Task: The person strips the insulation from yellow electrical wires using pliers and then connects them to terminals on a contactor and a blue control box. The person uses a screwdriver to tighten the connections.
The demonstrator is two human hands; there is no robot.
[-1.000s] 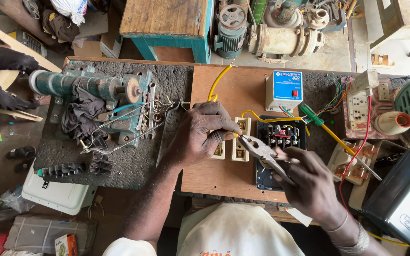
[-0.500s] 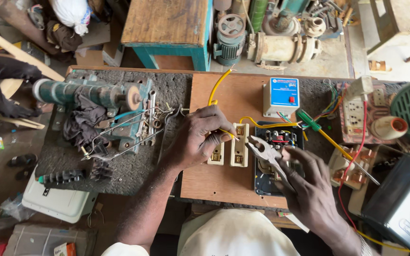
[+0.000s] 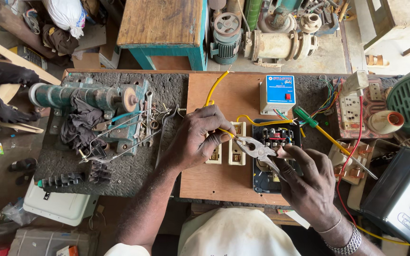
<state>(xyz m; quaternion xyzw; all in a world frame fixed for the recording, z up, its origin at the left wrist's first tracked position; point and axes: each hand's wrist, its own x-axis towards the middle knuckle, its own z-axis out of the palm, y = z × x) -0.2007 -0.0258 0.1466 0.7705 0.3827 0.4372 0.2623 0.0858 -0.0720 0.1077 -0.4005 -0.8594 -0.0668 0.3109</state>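
Two hands meet over a brown wooden board: the left hand pinches a yellow wire just above two cream switches, while the right hand is closed on pliers whose tips bite that wire's end. It looks like stripping or trimming, needing a firm, steady pull. Around them, a cluttered grey tabletop holds a blue-and-white box, with motors on the workshop floor beyond.

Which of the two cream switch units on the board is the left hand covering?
The left unit: the left hand lies partly over it, pinching the yellow wire. The right unit beside it stands uncovered.
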